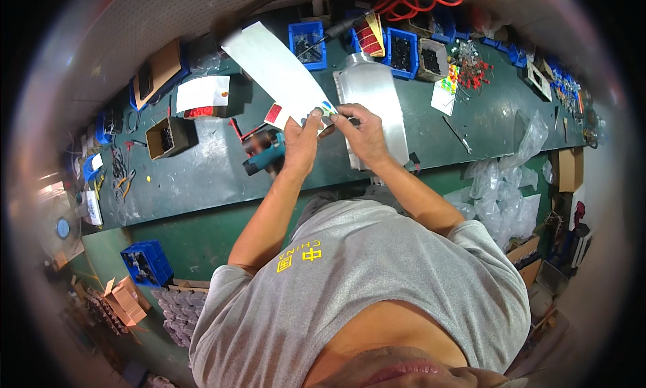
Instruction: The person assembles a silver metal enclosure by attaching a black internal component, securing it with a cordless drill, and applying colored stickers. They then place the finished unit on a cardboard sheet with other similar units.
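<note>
Clock centred on the hands. Orange-handled pliers [124, 184] between 8 and 9, far out on the green bench [202, 193]. Cardboard box [180, 134] of dark parts at 9. Teal cordless drill [264, 158] at 8, close in, lying beside the left wrist. White curved panel [279, 65] sits between the hands, far end off to 11. Left hand [302, 142]: narrow pinch, thumb on top of the panel's near end. Right hand [365, 134]: fingertips bunched at that same end, by the coloured sticker [328, 106]; can't tell what they grip. Silver metal housing [377, 99] at 2, right hand over its left edge. Open-ended wrench [459, 135] at 3. Red parts [475, 73] heaped at 2. Clear plastic bags [494, 200] at 4.
</note>
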Tool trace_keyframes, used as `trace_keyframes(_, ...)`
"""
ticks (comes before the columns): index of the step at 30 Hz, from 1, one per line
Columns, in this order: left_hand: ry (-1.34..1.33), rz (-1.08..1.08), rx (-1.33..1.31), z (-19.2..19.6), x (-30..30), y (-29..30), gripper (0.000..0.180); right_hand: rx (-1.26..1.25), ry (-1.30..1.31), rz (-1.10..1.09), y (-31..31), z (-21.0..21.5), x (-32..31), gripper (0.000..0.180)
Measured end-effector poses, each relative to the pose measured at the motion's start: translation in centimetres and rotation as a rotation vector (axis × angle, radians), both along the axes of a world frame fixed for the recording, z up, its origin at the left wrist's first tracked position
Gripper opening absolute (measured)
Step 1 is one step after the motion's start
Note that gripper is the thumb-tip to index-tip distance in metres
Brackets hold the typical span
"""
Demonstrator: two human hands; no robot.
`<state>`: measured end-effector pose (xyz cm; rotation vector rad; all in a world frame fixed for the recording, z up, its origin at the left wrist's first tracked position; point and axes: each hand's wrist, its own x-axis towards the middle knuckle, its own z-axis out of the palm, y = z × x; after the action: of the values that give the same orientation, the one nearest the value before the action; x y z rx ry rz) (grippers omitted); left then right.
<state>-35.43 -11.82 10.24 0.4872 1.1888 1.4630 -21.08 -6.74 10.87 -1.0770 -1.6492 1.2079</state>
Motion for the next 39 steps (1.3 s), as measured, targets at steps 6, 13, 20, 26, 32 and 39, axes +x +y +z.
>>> trace_keyframes(6,0.124,0.019,-0.026,1.3,3.5,1.1,0.028,-0.389,0.119,0.111,2.5,-0.7,4.5,0.023)
trace_keyframes(13,0.217,0.074,-0.096,4.0,10.8,3.6,0.027,-0.585,0.345,0.097,5.8,-0.9,10.9,0.023)
trace_keyframes(20,0.560,0.123,-0.073,5.4,15.9,5.2,0.066,-0.637,0.477,0.127,8.6,-1.2,18.1,0.019)
trace_keyframes(26,0.903,-0.150,-0.013,2.9,17.1,6.2,0.033,-0.635,0.547,0.167,9.5,-1.6,21.1,0.018)
trace_keyframes(32,0.818,-0.202,-0.060,4.0,19.8,7.9,0.016,-0.502,0.478,0.175,9.6,-1.1,21.7,0.025)
trace_keyframes(39,0.895,-0.211,-0.101,3.6,20.1,7.8,0.016,-0.485,0.454,0.174,9.2,-1.0,21.8,0.029)
